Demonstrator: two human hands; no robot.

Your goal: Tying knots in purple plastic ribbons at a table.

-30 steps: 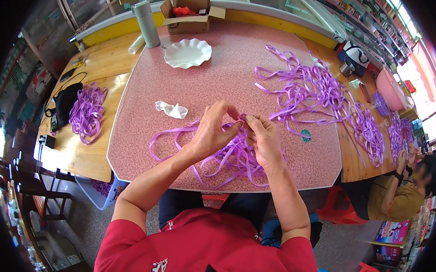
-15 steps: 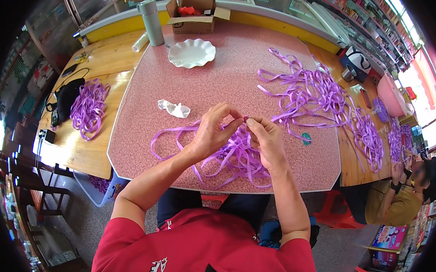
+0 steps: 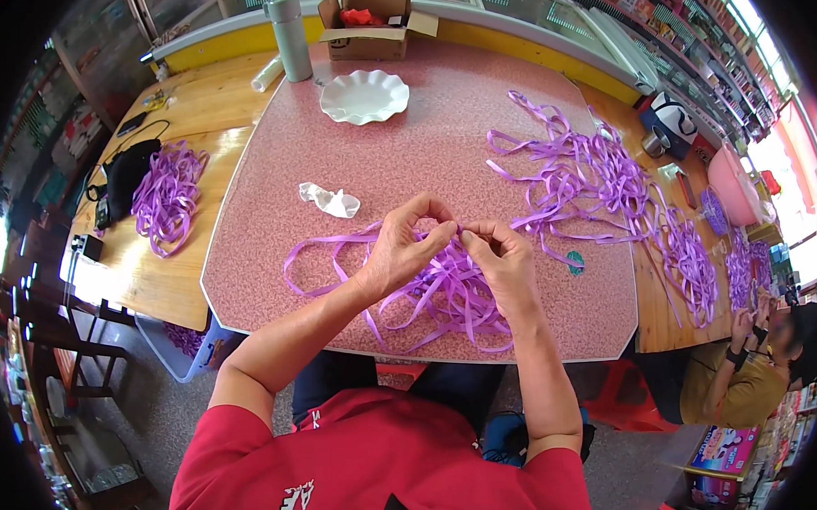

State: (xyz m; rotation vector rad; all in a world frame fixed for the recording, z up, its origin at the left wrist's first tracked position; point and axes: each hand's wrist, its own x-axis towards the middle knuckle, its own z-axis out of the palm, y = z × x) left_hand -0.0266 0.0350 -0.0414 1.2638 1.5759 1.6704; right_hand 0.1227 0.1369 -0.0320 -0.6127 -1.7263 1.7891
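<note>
Both hands (image 3: 403, 248) (image 3: 505, 262) within tabletop (image 3: 440, 149) edges

Left hand (image 3: 410, 244), right hand (image 3: 502, 262), fingertips (image 3: 447, 230) pinched close together, bare forearms (image 3: 310, 327) angled inward

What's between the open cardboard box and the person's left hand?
In the head view, a white wavy-edged dish nearer the box, then bare pink tabletop toward the left hand; a crumpled white scrap lies left of that stretch.

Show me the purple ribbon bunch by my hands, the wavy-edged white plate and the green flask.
Purple ribbon bunch (image 3: 451, 290), head view, on its middle loops.
White plate (image 3: 364, 97), head view, on its bare middle.
Green flask (image 3: 293, 48), head view, middle of its body.
</note>
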